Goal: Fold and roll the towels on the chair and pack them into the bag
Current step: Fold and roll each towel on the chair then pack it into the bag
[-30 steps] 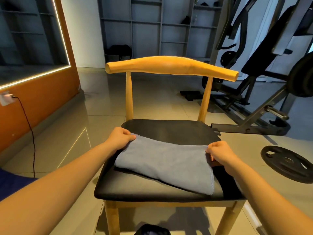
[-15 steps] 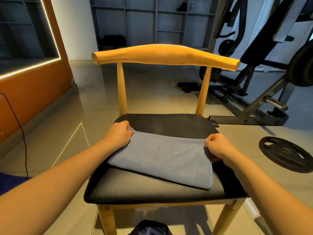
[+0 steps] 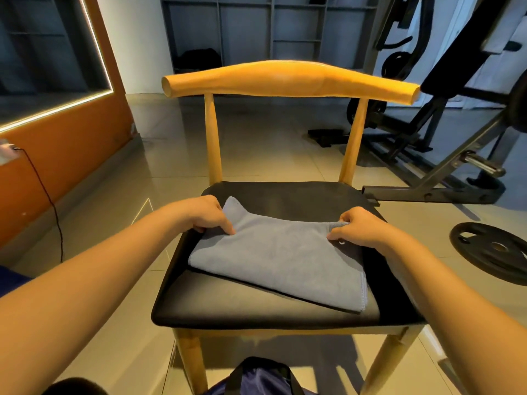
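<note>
The folded towel (image 3: 279,260) lies on the chair seat (image 3: 256,306), its far edge pinched by the left grip (image 3: 205,213) and the right grip (image 3: 356,226). If the ends are rolled unevenly, a skewed, loose roll may be produced, or the towel dragged off the seat.

Place: a gym, seemingly a small one.
Equipment: a steel-framed weight bench (image 3: 427,192) stands at the right, its black pad (image 3: 467,44) raised at a slant.
Weights: a black weight plate (image 3: 490,252) lies flat on the floor near the bench's base; a second plate (image 3: 520,106) stands on edge at the right border.
Storage: grey open shelving (image 3: 273,29) covers the back wall, with a dark bag (image 3: 199,59) in one compartment.
Floor: large glossy tiles (image 3: 273,149).
Wall: an orange panel (image 3: 65,149) on the left frames dark glass edged by a lit strip (image 3: 97,52).
</note>
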